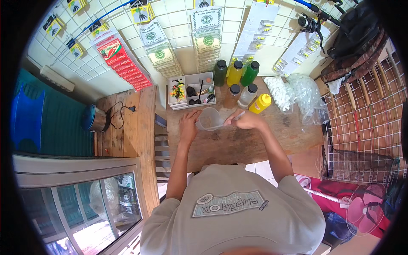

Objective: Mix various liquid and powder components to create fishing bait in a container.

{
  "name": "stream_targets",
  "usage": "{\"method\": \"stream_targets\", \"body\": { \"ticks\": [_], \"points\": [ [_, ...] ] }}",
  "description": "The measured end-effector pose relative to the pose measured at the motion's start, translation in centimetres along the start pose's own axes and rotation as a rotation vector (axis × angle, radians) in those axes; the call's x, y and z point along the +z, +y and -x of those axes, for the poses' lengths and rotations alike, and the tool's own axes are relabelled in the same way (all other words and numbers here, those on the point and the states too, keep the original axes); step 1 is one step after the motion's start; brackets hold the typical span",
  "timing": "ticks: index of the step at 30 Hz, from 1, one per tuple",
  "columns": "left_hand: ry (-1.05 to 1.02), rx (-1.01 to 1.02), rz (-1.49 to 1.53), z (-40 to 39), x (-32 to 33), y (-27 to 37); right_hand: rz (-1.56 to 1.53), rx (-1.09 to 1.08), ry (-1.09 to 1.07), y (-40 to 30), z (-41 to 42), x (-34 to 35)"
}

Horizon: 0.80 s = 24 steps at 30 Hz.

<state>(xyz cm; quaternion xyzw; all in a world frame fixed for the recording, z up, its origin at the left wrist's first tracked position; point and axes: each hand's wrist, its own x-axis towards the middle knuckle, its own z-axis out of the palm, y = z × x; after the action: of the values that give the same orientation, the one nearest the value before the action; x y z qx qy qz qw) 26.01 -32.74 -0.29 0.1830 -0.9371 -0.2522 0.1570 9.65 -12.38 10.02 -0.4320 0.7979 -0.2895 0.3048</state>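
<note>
A translucent plastic container (209,115) is on the wooden table, tilted or seen at a slant, with a little brownish matter inside. My left hand (190,123) rests against its left side, fingers spread along the wall. In my right hand (244,119) is a thin, pale stick-like utensil (238,116), whose lower end reaches to the container's right rim. Beyond my right hand stand a yellow squeeze bottle (260,103), a bottle of clear liquid (247,95) and a bottle of brown liquid (232,96), the last two with black caps.
A white compartment box (191,91) with small items stands behind the container. Dark, yellow and green bottles (250,74) are near the wall. Bags of white pieces (278,92) lie at the right. Packets hang on a wire grid. A fishing reel (307,23) hangs upper right.
</note>
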Motion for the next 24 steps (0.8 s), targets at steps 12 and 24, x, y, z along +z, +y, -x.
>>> {"method": "stream_targets", "body": {
  "ticks": [12,24],
  "points": [
    [0.006,0.018,0.021,0.1,-0.3,0.1,0.092,0.019,0.016,0.5,-1.0,0.1],
    [0.046,0.011,0.036,0.2,-0.1,0.2,0.056,-0.006,0.044,0.9,-0.8,0.1]
  ]
}}
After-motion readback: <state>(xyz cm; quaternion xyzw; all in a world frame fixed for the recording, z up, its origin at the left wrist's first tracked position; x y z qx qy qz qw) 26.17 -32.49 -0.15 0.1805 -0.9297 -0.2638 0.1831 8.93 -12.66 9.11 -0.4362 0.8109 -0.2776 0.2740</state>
